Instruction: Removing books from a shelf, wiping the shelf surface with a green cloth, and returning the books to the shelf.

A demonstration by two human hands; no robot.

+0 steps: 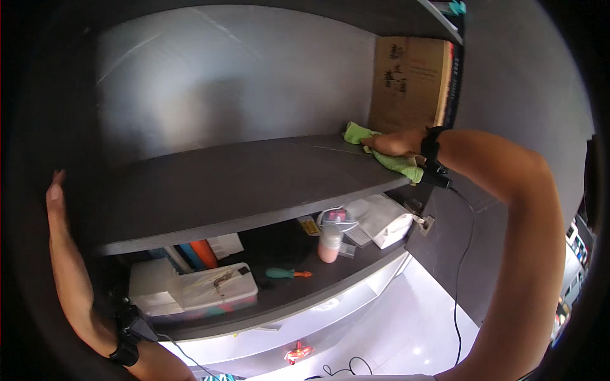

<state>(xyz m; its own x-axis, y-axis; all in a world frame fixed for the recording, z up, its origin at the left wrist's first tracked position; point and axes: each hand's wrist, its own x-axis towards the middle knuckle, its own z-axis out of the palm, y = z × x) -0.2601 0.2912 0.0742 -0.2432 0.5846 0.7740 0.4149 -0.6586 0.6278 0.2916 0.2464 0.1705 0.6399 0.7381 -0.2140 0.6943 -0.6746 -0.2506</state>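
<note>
My right hand (393,144) presses a green cloth (398,164) onto the right end of a dark shelf board (228,176). The cloth bunches out on both sides of the hand, and part of it reaches the front edge. Just behind it, a brown cardboard-coloured box or book (405,85) with writing stands upright against the right wall. At the far left my left hand (56,195) is raised beside the dark side of the cabinet. It is seen edge-on, so most of its fingers are hidden. Both wrists wear black strapped devices with cables.
On the lower shelf lie a plastic bin (219,290), a white box (155,285), a green-handled tool (281,273), a pink-filled bottle (330,244) and a white bag (381,221). A cable (469,247) hangs before the open right door (448,233). A red toy (299,353) is below.
</note>
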